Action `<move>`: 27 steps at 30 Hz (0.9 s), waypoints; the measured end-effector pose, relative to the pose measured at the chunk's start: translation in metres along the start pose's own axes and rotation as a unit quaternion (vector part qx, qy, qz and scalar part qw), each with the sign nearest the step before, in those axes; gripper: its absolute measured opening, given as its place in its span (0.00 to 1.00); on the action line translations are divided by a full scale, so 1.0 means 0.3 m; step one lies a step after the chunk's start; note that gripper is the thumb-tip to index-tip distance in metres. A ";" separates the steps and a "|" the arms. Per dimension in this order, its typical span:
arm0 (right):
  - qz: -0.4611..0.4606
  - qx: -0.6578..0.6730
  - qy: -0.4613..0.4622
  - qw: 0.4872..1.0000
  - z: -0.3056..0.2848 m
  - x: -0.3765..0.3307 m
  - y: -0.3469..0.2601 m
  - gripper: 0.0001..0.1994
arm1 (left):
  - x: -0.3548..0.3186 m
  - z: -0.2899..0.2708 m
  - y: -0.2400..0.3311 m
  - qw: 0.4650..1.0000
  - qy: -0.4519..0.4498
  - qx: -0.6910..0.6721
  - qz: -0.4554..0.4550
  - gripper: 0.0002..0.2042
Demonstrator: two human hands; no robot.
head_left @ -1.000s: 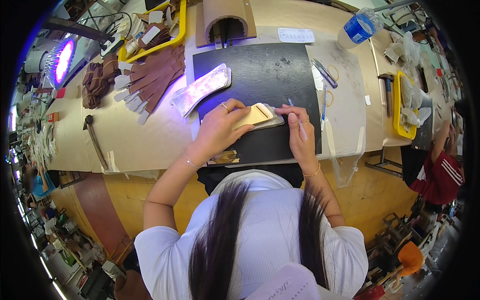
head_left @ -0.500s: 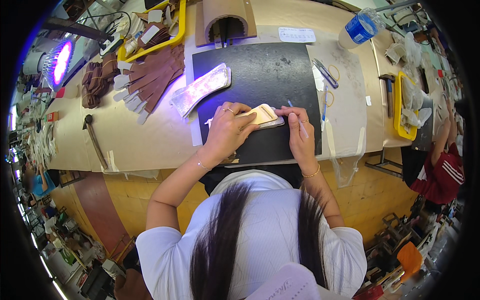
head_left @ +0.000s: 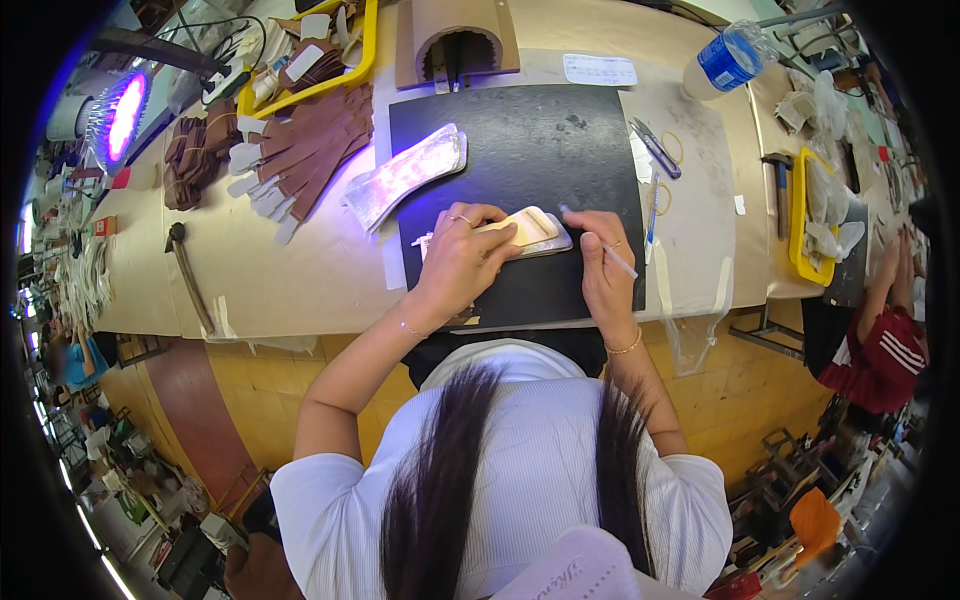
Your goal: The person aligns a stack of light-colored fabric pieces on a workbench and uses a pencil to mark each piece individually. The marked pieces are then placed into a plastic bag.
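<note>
My left hand [head_left: 458, 255] presses its fingers and thumb onto a cream flat piece [head_left: 533, 226] with a rounded end and a brown slot-like mark. Beneath it a shiny rounded plate [head_left: 562, 243] sticks out at the right. My right hand [head_left: 606, 272] is closed around a slim pen [head_left: 621, 261] with a translucent barrel. Its bluish end is just right of the cream piece, apart from it. Both hands work over a black mat [head_left: 520, 130]. A second shiny flared plate [head_left: 410, 178] lies at the mat's left edge, lit purple-white.
Brown strips with pale ends [head_left: 310, 150] fan out at left, near a yellow tray [head_left: 365, 45], a lamp [head_left: 122, 115] and a hammer [head_left: 185, 270]. To the right lie a cutter-like tool [head_left: 655, 148], a blue pen [head_left: 652, 215] and a bottle [head_left: 728, 62]. Another person's arms [head_left: 885, 270] show far right.
My right hand has drawn the pen's end away from the cream piece, slightly up and right. My left hand keeps its hold. The whole view has shifted a little.
</note>
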State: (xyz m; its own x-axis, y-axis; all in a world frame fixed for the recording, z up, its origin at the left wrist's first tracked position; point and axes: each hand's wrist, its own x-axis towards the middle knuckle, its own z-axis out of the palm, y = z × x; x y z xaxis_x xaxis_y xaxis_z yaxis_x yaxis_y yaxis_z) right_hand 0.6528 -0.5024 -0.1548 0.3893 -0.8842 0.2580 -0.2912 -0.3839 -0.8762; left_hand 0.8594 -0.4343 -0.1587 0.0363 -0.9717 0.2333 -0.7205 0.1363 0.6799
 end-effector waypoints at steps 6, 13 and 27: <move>-0.074 -0.038 -0.053 0.995 0.020 0.025 -0.010 0.08 | -0.001 0.011 -0.005 1.000 0.017 0.007 0.016 0.10; -0.125 -0.092 -0.047 0.987 0.030 0.050 -0.031 0.06 | -0.001 0.013 0.000 1.000 0.014 0.003 0.009 0.10; -0.094 -0.035 0.018 0.995 -0.037 0.023 -0.050 0.13 | 0.008 -0.024 -0.004 0.997 -0.029 -0.051 -0.046 0.16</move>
State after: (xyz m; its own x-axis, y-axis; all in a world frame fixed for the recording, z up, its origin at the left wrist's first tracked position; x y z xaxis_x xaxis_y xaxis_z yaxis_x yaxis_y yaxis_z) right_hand 0.6502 -0.5056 -0.1353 0.4108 -0.8041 0.4296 -0.2767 -0.5590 -0.7817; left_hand 0.8652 -0.4354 -0.1539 0.0572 -0.9900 0.1286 -0.6422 0.0621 0.7640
